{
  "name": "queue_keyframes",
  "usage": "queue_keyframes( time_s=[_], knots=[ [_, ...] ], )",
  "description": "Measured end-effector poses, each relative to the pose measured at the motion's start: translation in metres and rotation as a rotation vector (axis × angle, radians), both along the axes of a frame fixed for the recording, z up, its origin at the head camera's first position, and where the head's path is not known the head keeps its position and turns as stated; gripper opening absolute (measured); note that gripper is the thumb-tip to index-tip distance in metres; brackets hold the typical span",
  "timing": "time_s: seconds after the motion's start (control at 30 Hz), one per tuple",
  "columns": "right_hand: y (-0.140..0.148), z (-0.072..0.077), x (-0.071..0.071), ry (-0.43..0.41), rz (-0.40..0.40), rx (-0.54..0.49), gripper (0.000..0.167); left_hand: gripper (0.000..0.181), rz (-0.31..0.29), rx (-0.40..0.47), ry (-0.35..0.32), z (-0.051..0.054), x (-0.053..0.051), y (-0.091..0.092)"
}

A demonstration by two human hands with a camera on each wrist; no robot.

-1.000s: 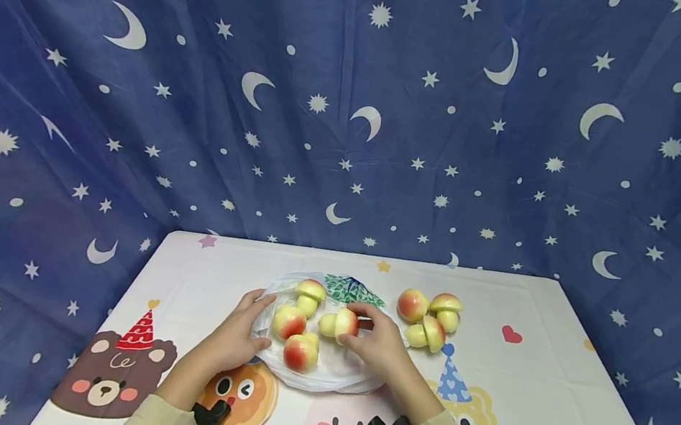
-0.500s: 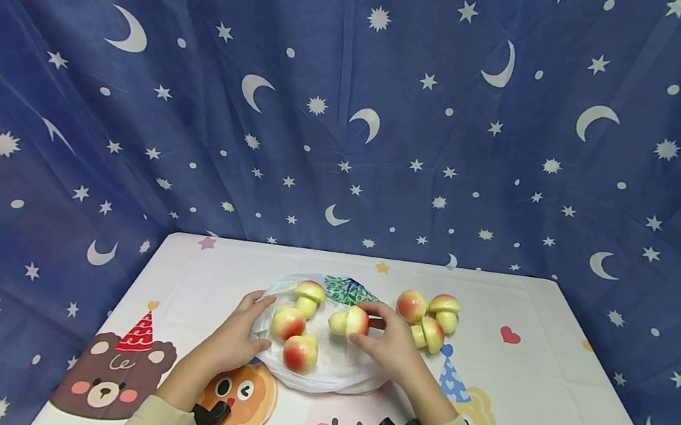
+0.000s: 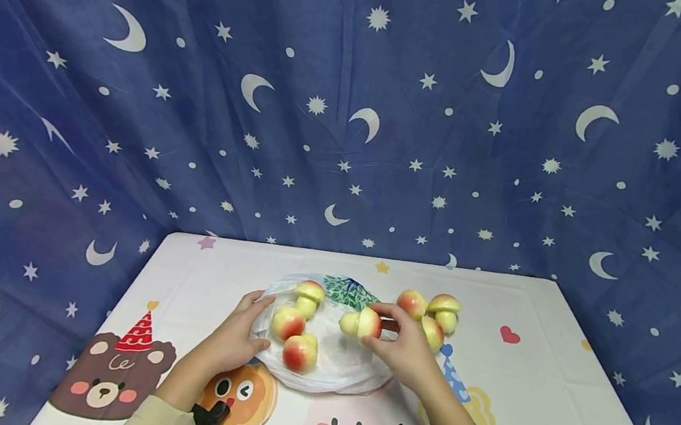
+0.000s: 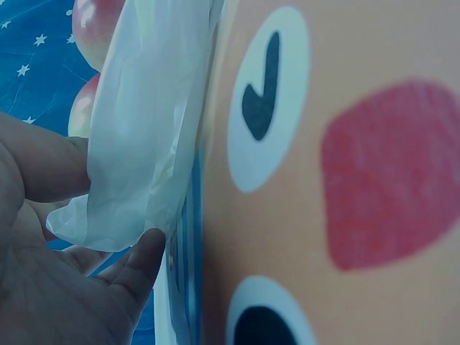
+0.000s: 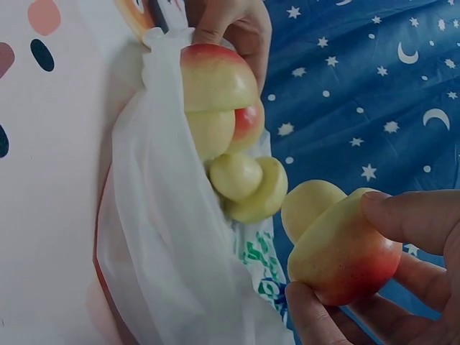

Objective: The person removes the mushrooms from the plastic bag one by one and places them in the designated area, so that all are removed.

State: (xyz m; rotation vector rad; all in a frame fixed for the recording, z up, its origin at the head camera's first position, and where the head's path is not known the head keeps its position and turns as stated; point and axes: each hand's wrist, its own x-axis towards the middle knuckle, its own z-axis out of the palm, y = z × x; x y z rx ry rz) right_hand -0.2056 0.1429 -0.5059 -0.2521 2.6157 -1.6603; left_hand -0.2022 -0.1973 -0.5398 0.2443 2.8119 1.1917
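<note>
A white plastic bag (image 3: 327,377) with a green print lies spread in the middle of the table. On it rest three toy mushrooms, one at the back (image 3: 309,297), one at the left (image 3: 288,323) and one in front (image 3: 299,353). My left hand (image 3: 238,335) holds the bag's left edge; in the left wrist view its fingers (image 4: 54,169) are around the white film (image 4: 144,129). My right hand (image 3: 403,348) pinches a red-and-yellow mushroom (image 3: 368,324) by its cap over the bag's right part, its stem pointing left; the right wrist view shows this mushroom (image 5: 345,251) between thumb and fingers.
Three more mushrooms stand grouped right of the bag: one behind my right hand (image 3: 412,302), one farther right (image 3: 445,313), one partly hidden by the hand (image 3: 432,333). The white cloth (image 3: 551,387) has cartoon prints, and a blue star-patterned curtain (image 3: 356,98) hangs behind.
My right hand has moved to the right with the mushroom in its grip, now partly covering the nearest mushroom of the right group. The left hand has stayed at the bag's edge.
</note>
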Motion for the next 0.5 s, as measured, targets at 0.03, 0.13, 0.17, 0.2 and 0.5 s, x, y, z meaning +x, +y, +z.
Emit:
queue_keyframes(
  time_s=[0.03,0.13,0.17,0.2,0.5],
  knots=[
    [0.002,0.001,0.0,0.003,0.001,-0.001,0.056,0.085,0.0,0.0,-0.001,0.0,0.0,0.0],
    [0.007,0.004,0.002,0.007,-0.006,-0.001,0.056,0.085,0.004,0.001,-0.01,0.0,0.0,0.0],
    [0.008,0.005,0.002,0.008,-0.01,-0.005,0.056,0.085,0.005,-0.001,-0.013,0.0,0.0,0.0],
    [0.01,0.007,0.003,0.017,-0.009,-0.005,0.056,0.085,0.006,0.0,-0.016,0.0,0.0,0.0],
    [0.025,0.02,0.01,0.046,-0.008,-0.027,0.057,0.086,0.011,-0.008,-0.029,0.003,0.002,0.001]
  ],
)
